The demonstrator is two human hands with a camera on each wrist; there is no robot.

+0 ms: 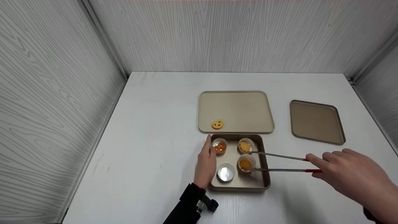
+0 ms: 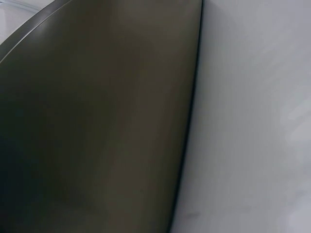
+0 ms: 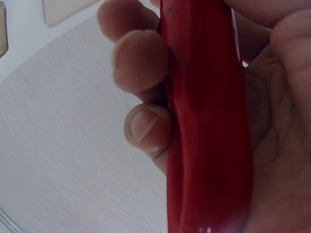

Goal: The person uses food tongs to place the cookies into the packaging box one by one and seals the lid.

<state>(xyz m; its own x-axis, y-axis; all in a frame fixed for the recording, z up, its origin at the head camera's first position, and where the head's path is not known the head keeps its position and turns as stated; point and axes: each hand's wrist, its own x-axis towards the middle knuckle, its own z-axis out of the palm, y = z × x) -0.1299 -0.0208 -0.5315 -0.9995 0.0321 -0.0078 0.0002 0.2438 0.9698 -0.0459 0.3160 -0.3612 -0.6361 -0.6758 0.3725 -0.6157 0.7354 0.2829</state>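
My right hand (image 1: 348, 168) grips tongs (image 1: 279, 170) by their red handles (image 3: 209, 116). The tongs' metal arms are spread, one tip at the upper right paper cup, the other at the lower right one. My left hand (image 1: 206, 163) lies along the left wall of a deep square baking pan (image 1: 238, 189), fingers straight, thumb at the rim. The upper right cup holds a yellow cookie-like piece (image 1: 245, 147), the lower right cup an orange piece (image 1: 245, 164). At upper left, another cup contains an orange piece with holes (image 1: 220, 147). The lower left cup (image 1: 226, 173) shows its shiny bottom.
Behind the pan lies a beige tray (image 1: 236, 107) with a yellow piece with holes (image 1: 217, 124) near its front left corner. A smaller brown tray (image 1: 317, 123) lies to the right. Pale wood-grain panels (image 1: 217, 37) enclose the white table (image 1: 140, 140).
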